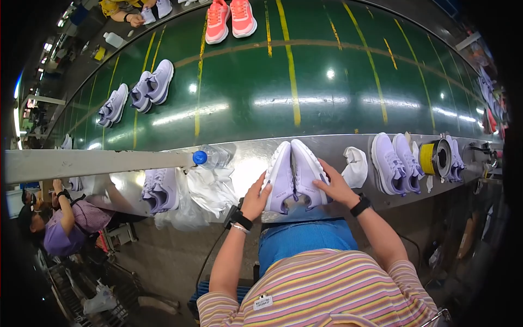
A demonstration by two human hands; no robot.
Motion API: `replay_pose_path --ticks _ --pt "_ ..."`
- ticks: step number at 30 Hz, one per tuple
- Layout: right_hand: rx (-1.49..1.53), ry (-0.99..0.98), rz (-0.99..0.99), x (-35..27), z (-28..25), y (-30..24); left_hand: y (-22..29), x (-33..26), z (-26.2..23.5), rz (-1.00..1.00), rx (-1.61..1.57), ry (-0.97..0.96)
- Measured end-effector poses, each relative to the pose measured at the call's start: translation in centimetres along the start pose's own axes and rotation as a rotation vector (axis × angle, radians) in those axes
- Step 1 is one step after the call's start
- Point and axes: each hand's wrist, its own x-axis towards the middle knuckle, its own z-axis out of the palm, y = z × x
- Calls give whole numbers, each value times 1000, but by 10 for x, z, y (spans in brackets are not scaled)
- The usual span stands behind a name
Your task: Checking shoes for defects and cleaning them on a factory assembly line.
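A pair of lavender sneakers with white soles is between my hands at the edge of the metal ledge (pixel 248 158), toes pointing away and soles turned outward. My left hand (pixel 255 197) is closed round the side of the left sneaker (pixel 280 177), near its heel. On the other side, my right hand (pixel 336 188) grips the right sneaker (pixel 309 175), with the thumb on its upper. The toes nearly touch, while a gap shows between the heels. Crumpled white paper (pixel 355 167) lies just beyond my right hand.
More lavender sneakers (pixel 389 166) stand right, beside a yellow-and-black roll (pixel 434 159); another pair (pixel 161 188) sits left. A white bar (pixel 98 165) juts in near a blue-capped bottle (pixel 200 157) and white sheets (pixel 210 188). Beyond, a green conveyor (pixel 234 82) carries coral sneakers (pixel 230 20) and lavender ones (pixel 153 85).
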Motion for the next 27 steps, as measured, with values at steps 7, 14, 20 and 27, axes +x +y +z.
replay_pose_path --ticks 7,14,20,27 --pt "448 -119 169 2 -21 -10 -19 7 -9 -137 -464 -120" --pt "412 -76 -6 -12 -31 -15 17 -10 -20 209 -29 72" --pt "307 -22 -108 -23 -33 -25 44 -21 -27 328 114 185" --pt "312 48 -166 -22 -34 -30 54 -20 -31 375 297 248"
